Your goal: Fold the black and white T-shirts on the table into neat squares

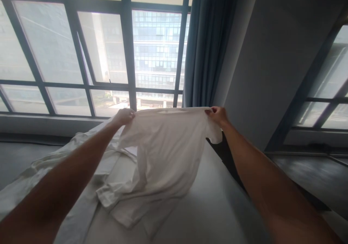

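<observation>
A white short-sleeved T-shirt [171,146] is stretched out between my two hands, its shoulder line pulled nearly straight. My left hand [125,116] is closed on the left shoulder of the shirt, and my right hand [219,115] pinches the right shoulder. One sleeve hangs below each hand. The body of the shirt drops toward me, and its lower part lies in folds on a pale, flat surface [206,204]. Another piece of white cloth seems to lie under the shirt's lower left side, though where one ends and the other begins is hard to tell.
Rumpled white cloth [54,171] covers the left side of the surface. Beyond stands a large dark-framed window [130,55] with one pane tilted ajar. A blue-grey curtain [209,48] hangs beside a grey pillar [252,74]. Grey floor [307,171] shows at the right.
</observation>
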